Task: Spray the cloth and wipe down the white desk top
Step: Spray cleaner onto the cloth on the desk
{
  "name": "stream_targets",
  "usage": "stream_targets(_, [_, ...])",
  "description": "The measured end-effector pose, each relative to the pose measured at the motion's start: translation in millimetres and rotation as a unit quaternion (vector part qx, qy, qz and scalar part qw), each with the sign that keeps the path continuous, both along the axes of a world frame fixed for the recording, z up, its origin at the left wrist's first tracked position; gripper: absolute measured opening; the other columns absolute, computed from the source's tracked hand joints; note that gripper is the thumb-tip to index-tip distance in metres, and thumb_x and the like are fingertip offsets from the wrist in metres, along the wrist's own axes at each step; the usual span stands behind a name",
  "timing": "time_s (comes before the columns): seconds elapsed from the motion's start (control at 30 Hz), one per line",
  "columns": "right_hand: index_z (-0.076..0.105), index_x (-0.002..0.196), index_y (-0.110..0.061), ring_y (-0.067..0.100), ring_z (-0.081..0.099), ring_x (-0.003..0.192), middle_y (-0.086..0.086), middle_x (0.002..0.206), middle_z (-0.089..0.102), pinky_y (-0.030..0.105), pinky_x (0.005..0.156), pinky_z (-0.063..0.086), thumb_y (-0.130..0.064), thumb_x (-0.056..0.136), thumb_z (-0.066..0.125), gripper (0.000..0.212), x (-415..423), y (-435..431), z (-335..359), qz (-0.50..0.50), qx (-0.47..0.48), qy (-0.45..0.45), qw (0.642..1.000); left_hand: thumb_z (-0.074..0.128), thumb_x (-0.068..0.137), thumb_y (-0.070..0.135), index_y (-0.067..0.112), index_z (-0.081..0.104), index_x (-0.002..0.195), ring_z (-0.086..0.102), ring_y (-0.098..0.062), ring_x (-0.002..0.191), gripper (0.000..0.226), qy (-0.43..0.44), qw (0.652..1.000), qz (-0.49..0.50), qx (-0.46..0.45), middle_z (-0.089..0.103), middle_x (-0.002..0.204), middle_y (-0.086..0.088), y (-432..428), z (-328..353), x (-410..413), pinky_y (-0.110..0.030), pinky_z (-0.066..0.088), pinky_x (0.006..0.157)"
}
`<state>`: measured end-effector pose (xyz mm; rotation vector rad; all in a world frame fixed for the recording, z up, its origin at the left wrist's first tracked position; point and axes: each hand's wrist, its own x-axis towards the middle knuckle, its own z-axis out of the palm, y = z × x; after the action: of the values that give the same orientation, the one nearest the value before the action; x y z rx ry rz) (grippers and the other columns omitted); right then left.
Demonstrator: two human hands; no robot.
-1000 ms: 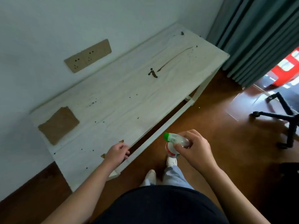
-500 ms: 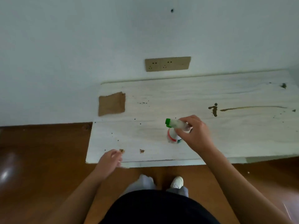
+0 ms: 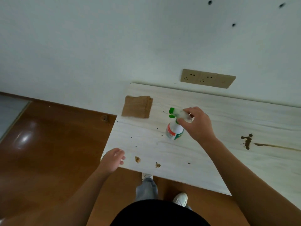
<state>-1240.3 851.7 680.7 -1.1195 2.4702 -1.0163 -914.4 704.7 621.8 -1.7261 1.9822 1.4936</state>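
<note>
My right hand (image 3: 197, 126) grips the head of a white spray bottle (image 3: 174, 130) with a green nozzle, held over the left part of the white desk top (image 3: 211, 154). A brown cloth (image 3: 137, 106) lies flat at the desk's far left corner, a short way ahead of the nozzle. My left hand (image 3: 112, 159) hangs at the desk's near left corner with loosely curled fingers, holding nothing. A dark brown stain (image 3: 247, 141) with a long streak marks the desk to the right. Small dark specks and two brown crumbs (image 3: 137, 159) dot the surface.
The desk stands against a white wall with a tan socket strip (image 3: 207, 78) just above its back edge. Brown wooden floor (image 3: 53, 144) stretches to the left and beneath the desk. My legs and white shoes (image 3: 180, 199) are under the near edge.
The view has swung left, so the desk now sits to the right. My right hand carried the bottle forward over the desk toward the cloth. My left hand stays by the near left corner.
</note>
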Motion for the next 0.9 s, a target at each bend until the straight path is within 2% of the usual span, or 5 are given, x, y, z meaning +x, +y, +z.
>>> stream_targets(0.4, [0.063, 0.107, -0.037, -0.001, 0.057, 0.089, -0.021, 0.097, 0.058, 0.016, 0.072, 0.046, -0.045, 0.079, 0.073, 0.03, 7, -64, -31, -0.046, -0.06, -0.01, 0.997, 0.051, 0.106, 0.034, 0.022, 0.067, 0.106, 0.071, -0.015, 0.095, 0.019, 0.023, 0.998, -0.052, 0.02, 0.072, 0.104, 0.0, -87, -15, -29, -0.033, 0.055, 0.084])
stream_targets(0.53, [0.064, 0.109, -0.037, -0.001, 0.06, 0.092, -0.02, 0.097, 0.066, 0.014, 0.074, 0.05, -0.058, 0.079, 0.07, 0.038, 10, -79, -44, -0.076, -0.078, -0.092, 0.99, 0.052, 0.106, 0.031, 0.021, 0.067, 0.102, 0.071, -0.015, 0.094, 0.018, 0.015, 0.997, -0.078, 0.009, 0.071, 0.102, 0.0, -105, -16, -39, -0.037, 0.056, 0.087])
stream_targets(0.63, [0.063, 0.104, -0.046, -0.005, 0.063, 0.087, -0.022, 0.088, 0.068, 0.008, 0.062, 0.05, -0.061, 0.076, 0.073, 0.033, 12, -96, -53, -0.075, -0.085, -0.147, 0.983, 0.051, 0.106, 0.031, 0.022, 0.067, 0.101, 0.071, -0.014, 0.093, 0.018, 0.005, 0.997, -0.079, 0.003, 0.071, 0.102, 0.001, -111, -13, -38, -0.031, 0.055, 0.082])
stream_targets(0.73, [0.065, 0.092, -0.047, 0.005, 0.066, 0.072, -0.011, 0.079, 0.069, 0.018, 0.056, 0.055, -0.057, 0.077, 0.075, 0.021, 10, -114, -63, -0.064, -0.11, -0.182, 0.975, 0.052, 0.106, 0.032, 0.023, 0.068, 0.102, 0.071, -0.014, 0.093, 0.018, -0.003, 0.998, -0.066, -0.001, 0.072, 0.101, 0.002, -114, -11, -34, -0.034, 0.056, 0.084])
stream_targets(0.9, [0.065, 0.106, -0.04, 0.007, 0.066, 0.077, -0.009, 0.085, 0.07, 0.031, 0.07, 0.058, -0.061, 0.086, 0.065, 0.03, 3, -133, -65, -0.055, -0.091, -0.21, 0.972, 0.053, 0.106, 0.033, 0.023, 0.066, 0.104, 0.071, -0.015, 0.095, 0.017, -0.014, 0.999, -0.037, 0.018, 0.071, 0.104, 0.0, -113, -12, -24, -0.028, 0.053, 0.077])
